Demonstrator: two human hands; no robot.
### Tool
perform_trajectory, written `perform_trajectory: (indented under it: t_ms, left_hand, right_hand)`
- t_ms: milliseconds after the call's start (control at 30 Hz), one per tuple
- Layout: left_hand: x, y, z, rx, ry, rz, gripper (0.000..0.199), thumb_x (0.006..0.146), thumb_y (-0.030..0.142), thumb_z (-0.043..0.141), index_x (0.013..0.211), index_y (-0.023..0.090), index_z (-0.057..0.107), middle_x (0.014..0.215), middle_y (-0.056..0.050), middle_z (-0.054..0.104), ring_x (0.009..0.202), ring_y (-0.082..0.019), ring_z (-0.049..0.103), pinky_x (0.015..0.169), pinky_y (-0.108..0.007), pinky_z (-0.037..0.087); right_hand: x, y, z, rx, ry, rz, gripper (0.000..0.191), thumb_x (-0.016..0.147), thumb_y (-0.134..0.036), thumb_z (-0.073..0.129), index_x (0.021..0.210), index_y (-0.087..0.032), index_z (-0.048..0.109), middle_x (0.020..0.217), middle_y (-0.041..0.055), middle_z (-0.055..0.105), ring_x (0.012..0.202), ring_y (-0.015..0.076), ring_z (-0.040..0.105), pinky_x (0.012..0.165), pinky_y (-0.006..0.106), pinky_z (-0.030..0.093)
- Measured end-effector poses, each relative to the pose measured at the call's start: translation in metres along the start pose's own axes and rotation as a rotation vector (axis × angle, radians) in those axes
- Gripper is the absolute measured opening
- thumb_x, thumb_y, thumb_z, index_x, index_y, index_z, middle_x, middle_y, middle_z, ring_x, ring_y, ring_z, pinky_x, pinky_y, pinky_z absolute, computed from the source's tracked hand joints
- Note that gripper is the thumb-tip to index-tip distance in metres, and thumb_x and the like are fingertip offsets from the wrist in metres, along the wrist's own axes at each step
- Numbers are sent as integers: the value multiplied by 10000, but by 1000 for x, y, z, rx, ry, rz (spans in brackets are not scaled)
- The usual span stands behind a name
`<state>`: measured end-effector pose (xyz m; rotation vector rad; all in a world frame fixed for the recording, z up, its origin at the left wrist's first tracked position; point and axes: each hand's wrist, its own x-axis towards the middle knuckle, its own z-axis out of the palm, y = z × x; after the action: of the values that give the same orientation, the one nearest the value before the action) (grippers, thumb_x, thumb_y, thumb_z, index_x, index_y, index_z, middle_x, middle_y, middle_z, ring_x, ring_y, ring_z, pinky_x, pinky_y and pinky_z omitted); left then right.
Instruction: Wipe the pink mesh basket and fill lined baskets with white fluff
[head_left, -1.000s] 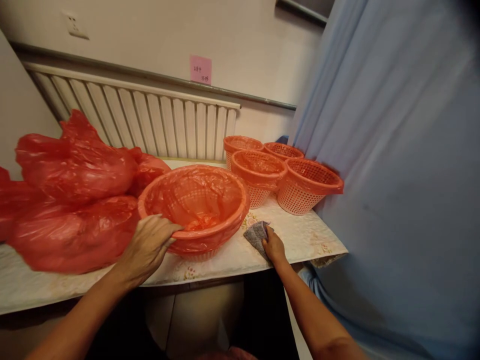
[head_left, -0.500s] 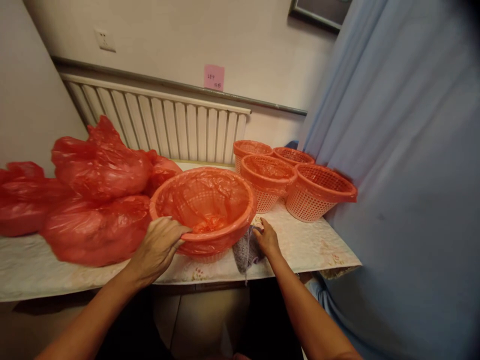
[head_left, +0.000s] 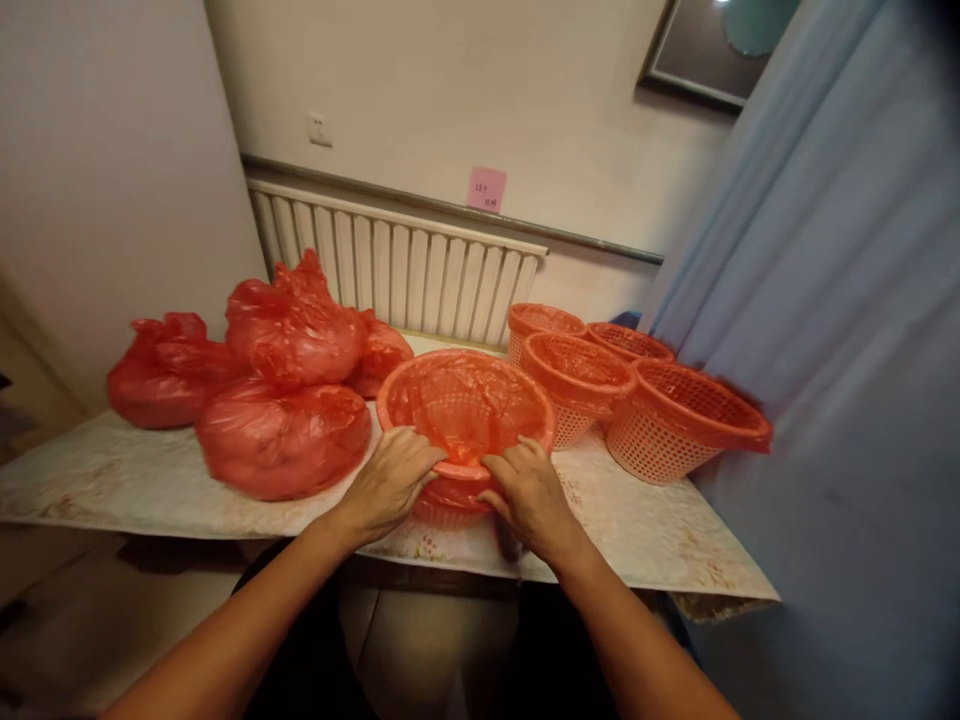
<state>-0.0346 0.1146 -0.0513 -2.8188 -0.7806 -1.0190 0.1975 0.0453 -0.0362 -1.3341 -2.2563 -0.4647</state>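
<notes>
A pink-orange plastic basket (head_left: 465,362) lined with a thin red plastic bag (head_left: 480,400) stands near the front of the table. My left hand (head_left: 394,480) grips the left part of its near rim, thumb inside and fingers curled over the edge. Right of it, my right hand (head_left: 529,492) is closed on the same rim and liner. A dark piece of cloth (head_left: 510,540) lies on the table beneath my right hand, mostly hidden by it.
Several bag-lined baskets (head_left: 652,450) stand at the right by a blue curtain (head_left: 810,300). Several full, knotted red bags (head_left: 285,440) are heaped at the left. Behind the cloth-covered table (head_left: 645,540) is a white radiator (head_left: 397,265) under a pink note (head_left: 487,189).
My right hand has left the grey cloth and taken hold of the basket's near rim. My left hand stays on the rim. The view has turned left, so everything sits further right.
</notes>
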Motion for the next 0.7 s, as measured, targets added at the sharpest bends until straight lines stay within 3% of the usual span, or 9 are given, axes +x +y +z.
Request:
perform_trajectory:
  t_ms: [100,167,233,300,367,400,433,567,700]
  left_hand:
    - [-8,6,-3,28,45,-7,294,964,220,434,1233,175,544,1103,-116,590,1090,-244,485,999,-468,404]
    - [-22,7,-1,70,215,-95,435,954,221,456,1383,177,407,1321,-163,476,1273,-282,390,1090,-514,344]
    - [-42,0,9,98,486,-288,503,952,245,449,1437,187,325,1395,-182,379,1328,-313,337,1101,-559,323]
    - [-67,-15,30,85,603,-555,481,965,263,395,1435,189,324,1378,-176,376,1307,-306,366,1086,-562,344]
    - [-93,-34,62,103,525,-717,457,957,314,391,1384,151,391,1343,-196,414,1279,-333,399,1050,-570,377]
    - [-105,-44,80,133,404,-749,438,950,336,391,1333,133,451,1313,-210,456,1263,-358,419,1023,-587,391]
    - [-117,-52,99,144,250,-752,424,942,349,394,1284,124,503,1293,-217,495,1248,-373,443,995,-586,411]
    - [-155,-68,157,190,-108,-744,419,917,329,374,1203,117,594,1304,-202,572,1274,-349,479,1033,-536,394]
    - [-176,-65,176,242,-108,-638,465,901,303,361,1305,174,552,1378,-162,551,1348,-315,431,1101,-520,319]
  right_hand:
    - [5,1,12,-104,-20,-1,71,880,-240,615,828,-198,592,782,40,620,769,211,505,726,352,344]
    - [6,3,18,-145,4,8,136,887,-179,569,753,-200,563,744,33,607,728,194,481,682,340,295]
    - [6,6,22,-158,38,20,175,896,-150,528,731,-200,550,721,28,598,710,185,463,667,337,265]
    - [5,9,25,-163,77,32,202,907,-151,502,714,-199,541,707,25,592,703,180,451,666,337,252]
    - [4,11,26,-171,109,39,221,909,-161,494,694,-196,532,697,21,582,699,175,444,672,339,251]
    - [4,11,24,-175,122,39,228,907,-163,492,684,-195,527,691,19,575,698,173,442,675,341,253]
    - [4,11,21,-178,133,39,233,908,-166,489,679,-194,525,688,18,569,698,171,441,680,342,257]
    - [-1,9,-6,-176,202,66,272,923,-162,429,673,-191,530,681,28,543,706,175,443,697,346,276]
    - [-23,13,-48,-125,342,122,269,921,-155,412,685,-185,537,661,27,500,699,176,445,684,341,295]
